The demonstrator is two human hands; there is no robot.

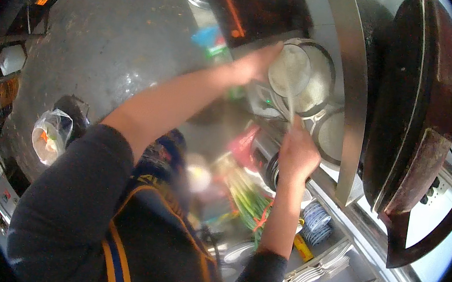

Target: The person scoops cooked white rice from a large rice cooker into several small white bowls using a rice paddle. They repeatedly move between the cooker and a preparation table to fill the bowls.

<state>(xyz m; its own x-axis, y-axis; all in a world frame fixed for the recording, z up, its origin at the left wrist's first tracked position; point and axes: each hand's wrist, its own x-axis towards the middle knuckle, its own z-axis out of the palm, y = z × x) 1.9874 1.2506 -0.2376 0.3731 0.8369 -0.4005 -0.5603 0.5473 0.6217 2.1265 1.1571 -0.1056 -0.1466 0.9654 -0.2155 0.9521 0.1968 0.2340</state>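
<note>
My left hand [257,63] reaches forward and has its fingers at the left rim of a round pale vessel [285,66], which it seems to hold. My right hand [299,148] grips a slim pale handle [291,106] that runs up into or against this vessel; blur hides what its far end is. The vessel is tilted over a larger round pot [319,82] with a dark rim and pale contents. Beside that pot, nearer me, stands another round container [331,133], partly hidden by a metal strip.
A black cooktop [264,9] lies ahead. Scallions [247,197] tied with red string lie below my hands, beside blue-patterned bowls [317,223] and spoons [319,270] in a tray. A metal strip [349,92] and a large dark vessel [399,105] border the right. Bagged scraps [49,139] stand left.
</note>
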